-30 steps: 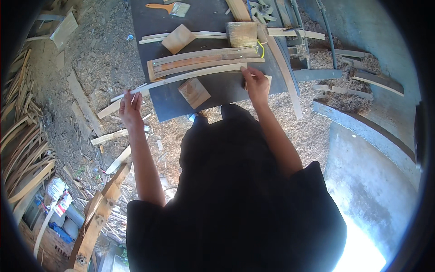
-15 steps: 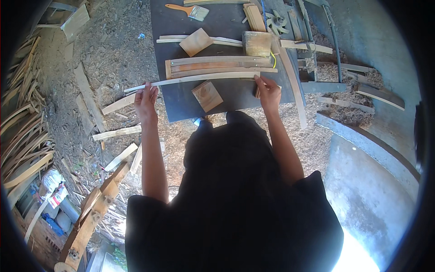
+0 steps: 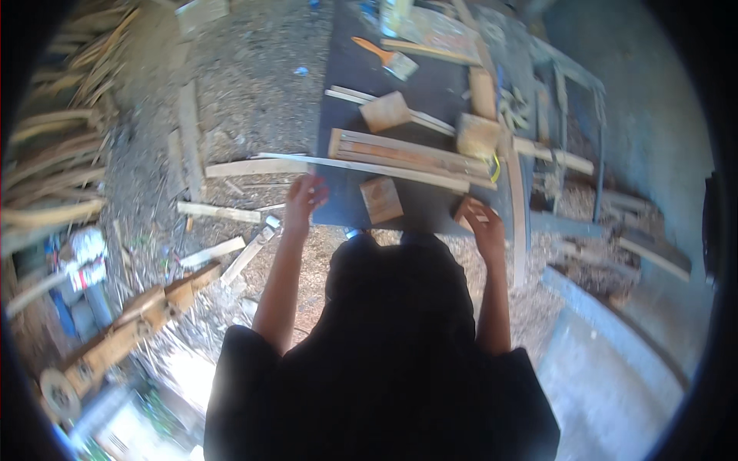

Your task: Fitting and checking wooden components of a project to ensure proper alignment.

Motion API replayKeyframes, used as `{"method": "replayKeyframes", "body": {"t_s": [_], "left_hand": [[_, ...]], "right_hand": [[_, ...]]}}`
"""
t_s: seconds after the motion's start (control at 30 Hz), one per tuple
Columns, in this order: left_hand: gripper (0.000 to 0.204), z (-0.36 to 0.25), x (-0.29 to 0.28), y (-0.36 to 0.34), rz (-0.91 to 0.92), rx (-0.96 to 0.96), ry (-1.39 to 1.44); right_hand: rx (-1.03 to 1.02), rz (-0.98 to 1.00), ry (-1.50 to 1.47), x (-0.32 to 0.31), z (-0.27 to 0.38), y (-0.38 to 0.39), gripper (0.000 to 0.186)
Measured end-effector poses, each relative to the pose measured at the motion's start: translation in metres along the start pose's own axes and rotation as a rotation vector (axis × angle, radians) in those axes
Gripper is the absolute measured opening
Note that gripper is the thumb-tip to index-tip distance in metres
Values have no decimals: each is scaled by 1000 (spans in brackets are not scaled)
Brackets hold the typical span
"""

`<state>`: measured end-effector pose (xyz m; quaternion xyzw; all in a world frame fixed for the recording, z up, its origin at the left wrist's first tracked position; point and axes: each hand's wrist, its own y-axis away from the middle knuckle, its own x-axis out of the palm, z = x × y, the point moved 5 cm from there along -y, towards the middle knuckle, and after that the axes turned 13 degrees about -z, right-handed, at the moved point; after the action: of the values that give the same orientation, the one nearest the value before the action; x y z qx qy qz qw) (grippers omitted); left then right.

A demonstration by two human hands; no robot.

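Note:
A long, thin, pale wooden strip [image 3: 384,169] lies across the dark table in front of me, its left end jutting past the table edge. Below that end, my left hand [image 3: 306,201] is apart from the strip, blurred, with loosely curled fingers and nothing visible in them. My right hand [image 3: 484,220] is at a small wooden block [image 3: 465,210] near the table's front edge, fingers parted; whether they touch the block is unclear. A square wooden block [image 3: 381,200] sits between my hands. Just beyond the strip lies a wider, slatted wooden piece [image 3: 411,154].
Farther back on the table [image 3: 350,73] are a paintbrush [image 3: 387,58], more blocks [image 3: 386,112] and a paint-marked board [image 3: 434,36]. A curved plank [image 3: 519,207] leans along the right side. Stacked wood strips [image 3: 58,169] and loose offcuts [image 3: 219,212] cover the ground at left.
Both hands have let go of the pale strip, which now rests beside the slatted piece. My hands have drawn back toward me. The whole view has shifted and turned.

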<state>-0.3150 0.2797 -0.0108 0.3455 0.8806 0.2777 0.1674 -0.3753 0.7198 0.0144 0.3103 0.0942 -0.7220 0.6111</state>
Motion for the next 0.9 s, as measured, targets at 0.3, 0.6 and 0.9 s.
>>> {"method": "replayKeyframes", "body": {"t_s": [0.3,0.6,0.9], "left_hand": [[33,-47,45,209,734,232,-461],[17,-124,77,395,1196,526,-77],[26,-89,-24,434,1025,138,790]], "right_hand": [[-8,386,90,-47,47,-46,34],[-462,730,64,15,133,-26,28],[-631,780,438,24,123,87,41]]}}
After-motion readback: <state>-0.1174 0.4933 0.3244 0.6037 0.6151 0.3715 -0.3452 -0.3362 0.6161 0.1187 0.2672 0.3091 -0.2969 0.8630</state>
